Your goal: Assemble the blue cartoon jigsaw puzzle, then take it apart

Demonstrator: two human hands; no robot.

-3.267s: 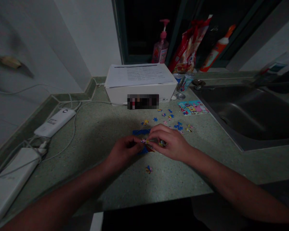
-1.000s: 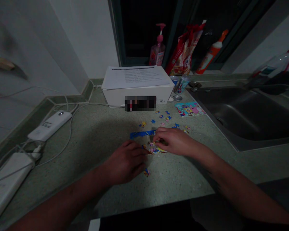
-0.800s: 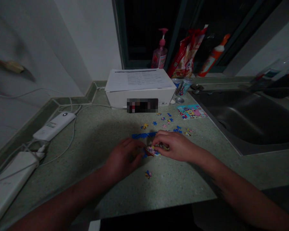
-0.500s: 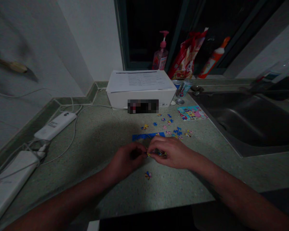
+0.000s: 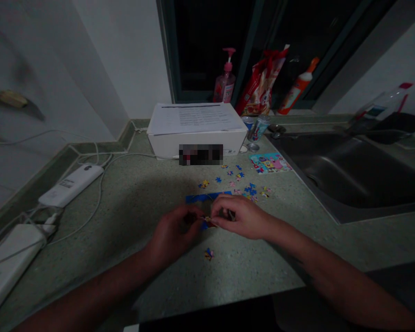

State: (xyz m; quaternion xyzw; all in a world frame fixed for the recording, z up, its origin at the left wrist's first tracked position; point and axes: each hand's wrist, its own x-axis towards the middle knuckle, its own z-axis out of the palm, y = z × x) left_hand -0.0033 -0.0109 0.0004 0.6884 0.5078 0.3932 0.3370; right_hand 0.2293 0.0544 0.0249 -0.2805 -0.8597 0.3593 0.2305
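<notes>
With the fingertips of our bare left hand (image 5: 177,230) and our bare right hand (image 5: 244,216), we pinched a small multicoloured puzzle section (image 5: 206,224), which was partly hidden. Just beyond it lay a narrow blue puzzle strip (image 5: 204,198). Farther away, a white rectangular box (image 5: 197,139) stood on the speckled green counter (image 5: 173,290), left of the grey metal sink (image 5: 363,170).
</notes>
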